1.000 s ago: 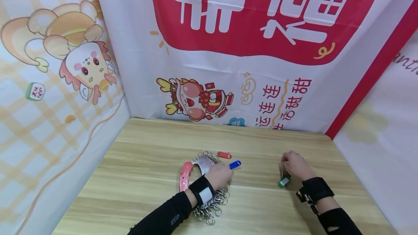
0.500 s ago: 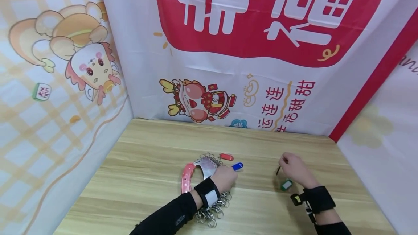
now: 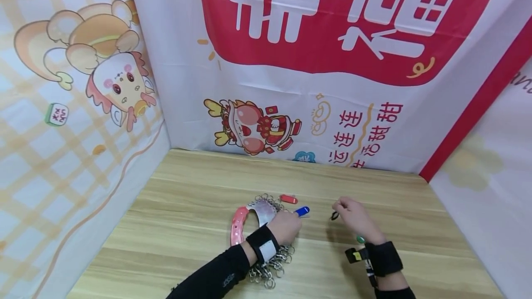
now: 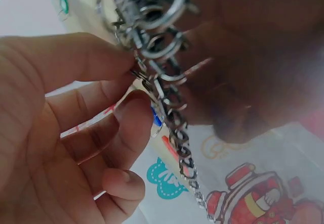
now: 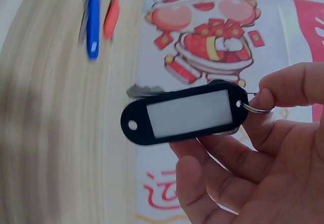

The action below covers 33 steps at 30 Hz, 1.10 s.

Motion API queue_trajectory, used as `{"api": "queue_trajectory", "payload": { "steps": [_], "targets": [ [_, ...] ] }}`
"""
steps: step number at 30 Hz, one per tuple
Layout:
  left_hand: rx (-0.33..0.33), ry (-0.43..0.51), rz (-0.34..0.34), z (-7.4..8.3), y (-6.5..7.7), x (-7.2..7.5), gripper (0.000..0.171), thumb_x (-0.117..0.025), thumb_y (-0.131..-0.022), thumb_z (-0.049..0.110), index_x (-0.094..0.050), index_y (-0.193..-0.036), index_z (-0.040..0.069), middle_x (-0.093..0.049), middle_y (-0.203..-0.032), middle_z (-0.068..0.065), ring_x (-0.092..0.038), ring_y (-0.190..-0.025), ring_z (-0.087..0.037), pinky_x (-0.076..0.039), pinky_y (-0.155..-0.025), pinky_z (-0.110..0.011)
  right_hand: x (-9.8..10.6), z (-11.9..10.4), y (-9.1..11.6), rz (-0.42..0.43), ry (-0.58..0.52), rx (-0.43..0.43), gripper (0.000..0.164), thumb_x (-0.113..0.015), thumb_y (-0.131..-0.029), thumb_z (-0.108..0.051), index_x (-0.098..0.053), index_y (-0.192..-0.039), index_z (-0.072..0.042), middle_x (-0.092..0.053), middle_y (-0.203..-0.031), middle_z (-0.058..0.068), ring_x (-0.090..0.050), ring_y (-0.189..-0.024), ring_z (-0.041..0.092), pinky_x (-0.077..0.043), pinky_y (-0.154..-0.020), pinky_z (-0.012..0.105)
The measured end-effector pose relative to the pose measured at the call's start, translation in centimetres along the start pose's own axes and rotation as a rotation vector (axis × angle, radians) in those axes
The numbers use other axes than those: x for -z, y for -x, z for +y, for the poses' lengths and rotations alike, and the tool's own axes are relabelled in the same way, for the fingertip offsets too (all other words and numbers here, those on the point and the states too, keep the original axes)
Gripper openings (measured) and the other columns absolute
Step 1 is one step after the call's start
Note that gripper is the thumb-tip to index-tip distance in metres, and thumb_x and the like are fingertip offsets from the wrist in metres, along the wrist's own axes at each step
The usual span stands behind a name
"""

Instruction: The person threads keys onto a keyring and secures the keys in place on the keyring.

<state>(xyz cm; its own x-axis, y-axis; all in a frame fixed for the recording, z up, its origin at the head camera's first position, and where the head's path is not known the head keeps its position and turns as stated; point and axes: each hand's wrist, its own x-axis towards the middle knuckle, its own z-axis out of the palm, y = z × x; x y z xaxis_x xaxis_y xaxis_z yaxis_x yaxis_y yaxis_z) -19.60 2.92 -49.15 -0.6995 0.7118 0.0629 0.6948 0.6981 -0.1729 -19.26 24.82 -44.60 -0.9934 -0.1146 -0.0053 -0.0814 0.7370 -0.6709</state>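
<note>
A large round key holder (image 3: pixel 237 227) with a pink grip and a silver plate lies on the table, fringed with small metal clips and rings (image 4: pixel 174 97). My left hand (image 3: pixel 284 227) reaches over its right side; thumb and forefinger pinch one small metal clip (image 4: pixel 144 80). To the right, my right hand (image 3: pixel 353 216) is raised over the table. It pinches the split ring of a black key tag (image 5: pixel 190 114) with a white label, and a silver key (image 5: pixel 144 90) shows behind the tag. A blue key tag (image 3: pixel 302 211) lies right beside my left hand's fingers.
A red key tag (image 3: pixel 288 199) lies behind the blue one, near the holder's back edge. Past my right wrist a green key tag (image 3: pixel 360 239) is on the wooden table (image 3: pixel 187 183). Printed cloth walls (image 3: pixel 183 82) stand at the back and sides.
My right hand has moved left, away from the green tag, which stays on the table, and now carries the black tag. My left hand has kept its place at the key holder.
</note>
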Motion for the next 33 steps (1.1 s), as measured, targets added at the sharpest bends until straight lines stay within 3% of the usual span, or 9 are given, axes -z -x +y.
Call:
{"api": "queue_trajectory", "payload": {
  "steps": [4,9,15,20,24,29,33],
  "targets": [
    [0.042,0.131,-0.07,-0.5,0.1,0.2,0.023,-0.07,-0.074,0.014,-0.053,-0.058,0.017,-0.059,-0.074,0.002,-0.053,-0.061,-0.012,-0.045,-0.055,-0.029,-1.5,-0.7,0.0,-0.03,-0.09,0.011,0.023,-0.047,-0.098,-0.02,-0.061,-0.087,-0.005,-0.06,-0.089,0.005,-0.048,-0.071,0.018,-0.038,-0.063,0.031],
    [0.114,0.304,-0.104,-1.1,0.4,0.4,0.014,-0.066,-0.077,0.016,-0.056,-0.068,0.015,-0.055,-0.07,0.001,-0.05,-0.059,-0.012,-0.044,-0.055,-0.028,-3.4,-1.7,-0.5,-0.051,-0.22,-0.004,0.024,-0.045,-0.097,-0.013,-0.066,-0.09,-0.002,-0.065,-0.091,0.009,-0.055,-0.085,0.024,-0.042,-0.072,0.035],
    [0.137,0.426,-0.083,-1.6,0.9,0.3,0.016,-0.064,-0.08,0.019,-0.055,-0.067,0.014,-0.05,-0.063,0.003,-0.047,-0.054,-0.011,-0.04,-0.05,-0.027,-6.0,-2.2,-0.9,-0.122,-0.36,-0.042,0.027,-0.041,-0.098,-0.012,-0.058,-0.084,0.004,-0.064,-0.076,0.015,-0.058,-0.071,0.025,-0.043,-0.064,0.032],
    [0.173,0.536,-0.072,-2.2,1.1,0.5,0.029,-0.065,-0.082,0.015,-0.049,-0.058,0.015,-0.043,-0.055,0.006,-0.043,-0.047,-0.009,-0.035,-0.045,-0.024,-7.4,-2.2,-1.3,-0.184,-0.33,-0.018,0.026,-0.046,-0.099,-0.015,-0.057,-0.086,0.004,-0.054,-0.062,0.007,-0.045,-0.049,0.016,-0.035,-0.046,0.025],
    [0.205,0.617,-0.072,-2.6,1.5,0.5,0.034,-0.066,-0.083,0.009,-0.044,-0.057,0.015,-0.038,-0.054,0.006,-0.04,-0.047,-0.009,-0.032,-0.046,-0.023,-8.2,-2.3,-1.6,-0.203,-0.296,0.028,0.021,-0.054,-0.096,-0.016,-0.064,-0.09,0.001,-0.05,-0.057,0.002,-0.043,-0.044,0.012,-0.033,-0.042,0.024],
    [0.207,0.638,-0.031,-3.1,1.7,0.3,0.025,-0.066,-0.082,0.004,-0.051,-0.066,0.015,-0.046,-0.062,0.007,-0.045,-0.055,-0.008,-0.037,-0.052,-0.022,-9.0,-2.7,-1.6,-0.146,-0.247,0.102,0.01,-0.064,-0.089,-0.013,-0.071,-0.088,-0.006,-0.065,-0.077,0.002,-0.052,-0.061,0.011,-0.04,-0.052,0.022],
    [0.226,0.659,0.017,-3.5,1.6,0.2,0.021,-0.068,-0.08,0.004,-0.054,-0.072,0.016,-0.049,-0.068,0.008,-0.048,-0.061,-0.008,-0.039,-0.056,-0.023,-9.3,-3.1,-1.5,-0.103,-0.22,0.178,0.006,-0.069,-0.084,-0.011,-0.073,-0.088,-0.008,-0.068,-0.091,0.002,-0.056,-0.078,0.012,-0.044,-0.063,0.023]
  ]
}}
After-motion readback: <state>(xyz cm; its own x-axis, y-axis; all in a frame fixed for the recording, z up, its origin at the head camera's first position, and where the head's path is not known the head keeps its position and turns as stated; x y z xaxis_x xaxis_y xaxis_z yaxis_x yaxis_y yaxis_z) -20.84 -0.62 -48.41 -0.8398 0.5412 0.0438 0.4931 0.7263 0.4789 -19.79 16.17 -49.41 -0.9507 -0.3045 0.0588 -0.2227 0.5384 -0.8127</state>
